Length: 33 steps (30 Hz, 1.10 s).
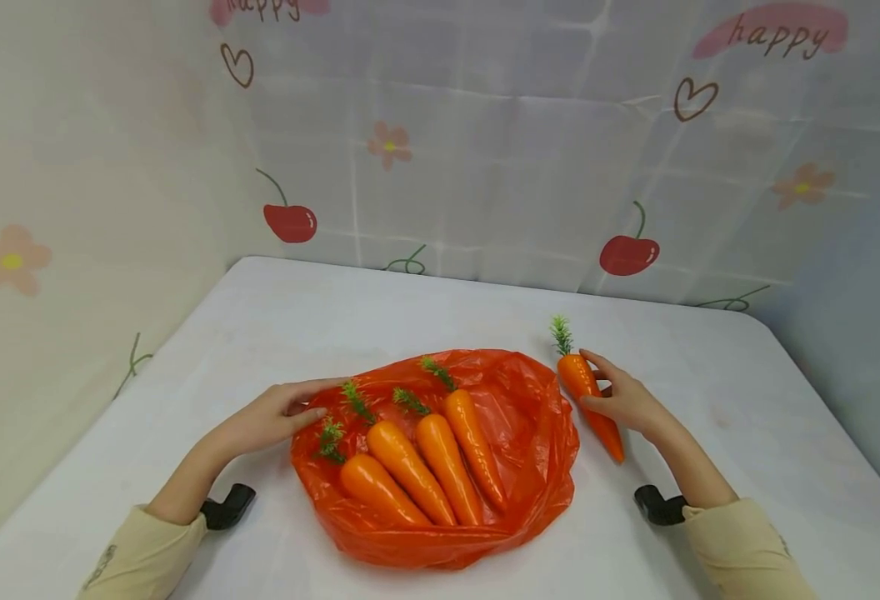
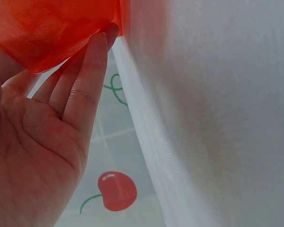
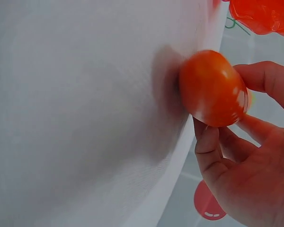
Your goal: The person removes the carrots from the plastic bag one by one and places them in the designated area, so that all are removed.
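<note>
A red plastic bag (image 1: 530, 417) lies spread on the white table, several orange carrots (image 1: 440, 458) with green tops lying side by side in it. At the bag's left edge, my left hand (image 1: 286, 417) holds the rim between thumb and fingers; the wrist view shows the red plastic (image 2: 61, 28) between them. To the right of the bag, my right hand (image 1: 623, 404) grips another carrot (image 1: 582, 379), thumb on the near side and fingers around the far side. Its leafy top points away and its tip toward me. The right wrist view shows that carrot (image 3: 213, 90) end-on.
The white table (image 1: 320, 292) ends at a back curtain (image 1: 485, 183) printed with cherries, flowers and hearts. Similar sheets hang at both sides. A black curved piece (image 1: 230, 507) sits at the left wrist, and another (image 1: 659, 505) at the right.
</note>
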Motion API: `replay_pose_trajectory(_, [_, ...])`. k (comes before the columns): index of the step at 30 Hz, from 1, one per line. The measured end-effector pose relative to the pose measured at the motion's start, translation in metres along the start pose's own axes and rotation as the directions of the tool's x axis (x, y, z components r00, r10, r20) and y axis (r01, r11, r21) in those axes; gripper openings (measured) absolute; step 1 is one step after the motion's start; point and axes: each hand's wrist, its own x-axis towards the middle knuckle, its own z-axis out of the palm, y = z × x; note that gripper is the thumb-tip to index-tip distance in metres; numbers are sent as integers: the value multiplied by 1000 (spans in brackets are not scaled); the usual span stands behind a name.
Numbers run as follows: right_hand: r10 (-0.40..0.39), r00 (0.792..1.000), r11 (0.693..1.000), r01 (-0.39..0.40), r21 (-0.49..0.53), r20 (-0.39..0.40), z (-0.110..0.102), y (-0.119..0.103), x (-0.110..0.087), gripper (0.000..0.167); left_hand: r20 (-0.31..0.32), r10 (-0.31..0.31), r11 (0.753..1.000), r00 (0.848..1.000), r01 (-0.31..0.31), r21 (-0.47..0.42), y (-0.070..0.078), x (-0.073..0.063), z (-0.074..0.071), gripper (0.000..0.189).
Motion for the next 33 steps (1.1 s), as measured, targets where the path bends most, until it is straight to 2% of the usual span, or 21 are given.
replay_pose_trajectory(9, [-19,1000,1000,19,-2,12,1,-3,4,71,0,-25,999,1000,25,-31,1,-2,-3,44])
replay_pose_trajectory(25, [20,998,1000,-19,-25,56,0,1,-1,80,14,7,999,1000,-6,-31,-4,1,2,44])
replay_pose_trajectory(29, [2,1000,999,-1,-44,27,-6,-2,-5,82,17,3,1000,1000,-2,-29,-2,0,1,44])
replay_pose_trajectory(33, [-58,997,996,53,-77,-55,-17,-9,-12,78,11,-1,1000,1000,1,-18,1,1,0,44])
